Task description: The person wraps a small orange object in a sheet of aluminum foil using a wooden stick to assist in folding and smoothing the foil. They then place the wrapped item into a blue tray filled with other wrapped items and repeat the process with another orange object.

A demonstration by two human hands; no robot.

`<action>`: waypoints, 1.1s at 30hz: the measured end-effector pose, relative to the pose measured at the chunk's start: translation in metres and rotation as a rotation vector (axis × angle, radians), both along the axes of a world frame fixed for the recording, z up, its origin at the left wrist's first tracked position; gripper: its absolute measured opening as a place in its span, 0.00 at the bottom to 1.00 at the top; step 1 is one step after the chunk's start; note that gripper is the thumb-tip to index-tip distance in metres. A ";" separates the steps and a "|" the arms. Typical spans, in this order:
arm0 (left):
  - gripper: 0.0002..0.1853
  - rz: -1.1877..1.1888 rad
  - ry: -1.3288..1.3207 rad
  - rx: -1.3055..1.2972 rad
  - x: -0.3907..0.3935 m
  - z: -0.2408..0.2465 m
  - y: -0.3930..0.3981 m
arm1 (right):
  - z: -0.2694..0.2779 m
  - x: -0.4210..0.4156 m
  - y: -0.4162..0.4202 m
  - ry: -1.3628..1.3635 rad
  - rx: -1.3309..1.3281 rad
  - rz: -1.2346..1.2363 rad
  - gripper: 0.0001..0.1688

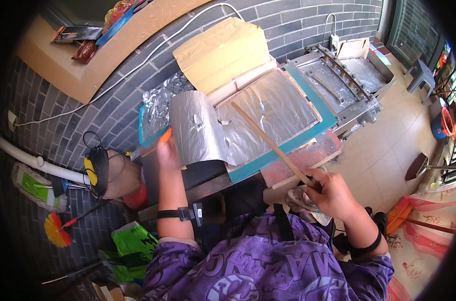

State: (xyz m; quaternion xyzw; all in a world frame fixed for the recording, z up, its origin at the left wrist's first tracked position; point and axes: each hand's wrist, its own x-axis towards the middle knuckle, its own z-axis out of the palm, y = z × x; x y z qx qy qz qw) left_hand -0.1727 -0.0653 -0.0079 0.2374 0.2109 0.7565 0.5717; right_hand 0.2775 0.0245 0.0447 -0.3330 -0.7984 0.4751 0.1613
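My left hand (pixel 168 152) is at the left edge of a thin silvery foil sheet (pixel 194 126), which curls up from the work surface; the fingers are partly hidden behind it. Something orange (pixel 166 135) shows at the fingertips, perhaps a finger cover. In my right hand (pixel 327 192) is a long flat wooden or bamboo stick (pixel 273 145). It slants up and left, its far end over the flat foil (pixel 269 113). That foil lies on a board with a pale edge, on top of a teal ribbed mat (pixel 288 145). Small tears mark the foil.
Behind the board stands brown paper (pixel 224 52) over a pale box. Crumpled foil fills a teal-rimmed tray (pixel 164 98) at left. To the right is a metal apparatus (pixel 333 82) with a rod across it. A corded drum-shaped container (pixel 115 169) stands at lower left.
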 end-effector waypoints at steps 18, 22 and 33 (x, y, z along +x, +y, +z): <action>0.18 0.151 0.078 -0.187 0.015 -0.004 0.023 | -0.004 -0.005 -0.019 -0.029 0.055 0.107 0.17; 0.18 0.181 0.055 -0.214 0.018 -0.004 0.025 | -0.008 -0.010 -0.018 0.009 0.073 0.088 0.17; 0.18 0.182 0.050 -0.142 0.011 -0.002 0.010 | -0.001 -0.006 -0.014 -0.019 0.006 -0.032 0.20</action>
